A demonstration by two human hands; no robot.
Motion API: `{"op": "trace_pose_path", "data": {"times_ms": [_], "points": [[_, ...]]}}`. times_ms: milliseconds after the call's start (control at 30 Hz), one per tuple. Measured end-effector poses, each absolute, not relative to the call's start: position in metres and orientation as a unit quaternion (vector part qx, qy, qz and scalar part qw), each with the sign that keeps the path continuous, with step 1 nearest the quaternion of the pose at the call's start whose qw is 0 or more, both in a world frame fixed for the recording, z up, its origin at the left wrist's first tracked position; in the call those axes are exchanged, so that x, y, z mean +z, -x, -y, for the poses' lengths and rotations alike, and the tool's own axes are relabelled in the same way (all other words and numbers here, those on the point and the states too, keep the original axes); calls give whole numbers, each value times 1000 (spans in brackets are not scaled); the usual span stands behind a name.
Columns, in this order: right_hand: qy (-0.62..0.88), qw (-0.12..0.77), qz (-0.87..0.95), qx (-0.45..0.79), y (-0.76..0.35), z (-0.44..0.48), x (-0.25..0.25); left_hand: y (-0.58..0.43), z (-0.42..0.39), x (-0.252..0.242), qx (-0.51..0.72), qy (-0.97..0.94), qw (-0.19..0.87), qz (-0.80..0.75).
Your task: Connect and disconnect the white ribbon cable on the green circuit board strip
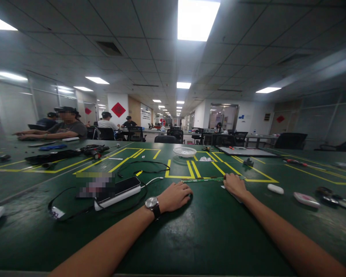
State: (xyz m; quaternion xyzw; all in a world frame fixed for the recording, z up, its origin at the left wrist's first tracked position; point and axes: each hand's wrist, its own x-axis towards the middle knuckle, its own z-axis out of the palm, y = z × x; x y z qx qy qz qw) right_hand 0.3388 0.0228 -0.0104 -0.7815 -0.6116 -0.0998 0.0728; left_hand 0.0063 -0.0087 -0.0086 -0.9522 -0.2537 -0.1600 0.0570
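Note:
A thin green strip (pixel 203 180), resembling a narrow circuit board, lies crosswise on the dark green table (pixel 173 246). My left hand (pixel 175 196), with a watch (pixel 152 204) on its wrist, rests palm down, fingers lying loosely on the table. Its fingertips are close to the strip's left end; whether they touch it I cannot tell. At the strip's right end, my right hand (pixel 235 185) has its fingers closed over it. A small pale edge shows beneath that hand, mostly hidden.
Left of my hands are a phone (pixel 123 189) on a white power strip (pixel 118 200) and black cables. Ahead stands a white basket (pixel 184 152). To the right lie a white rounded object (pixel 275 189), a pink-white case (pixel 306 200) and a screwdriver (pixel 295 162). A co-worker (pixel 70 125) sits far left.

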Motion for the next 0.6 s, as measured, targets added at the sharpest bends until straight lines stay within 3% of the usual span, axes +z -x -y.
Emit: {"op": "trace_pose_path", "data": {"times_ms": [600], "points": [[744, 85, 662, -28, -356, -24, -4, -4, 10, -4, -149, 955, 59, 250]]}}
